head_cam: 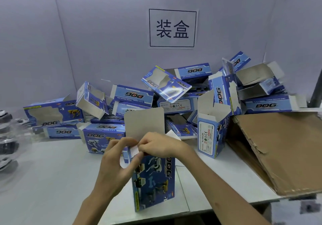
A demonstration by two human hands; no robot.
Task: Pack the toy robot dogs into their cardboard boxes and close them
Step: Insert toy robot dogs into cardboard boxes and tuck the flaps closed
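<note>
A blue cardboard DOG box (153, 181) stands upright on the white table (52, 172) right in front of me, its grey top lid flap (144, 122) raised. My left hand (115, 162) grips the box's upper left side and pinches a small white side flap (134, 151). At the box's open top, my right hand (162, 146) has its fingers curled over the flaps. The inside of the box is hidden by both hands. No toy dog shows inside it.
Several empty blue DOG boxes (132, 95) lie piled against the back wall, and one (210, 134) stands open at the right. A brown corrugated carton (282, 148) lies flattened on the right. Dark toy parts in clear plastic (7, 137) sit at the left edge.
</note>
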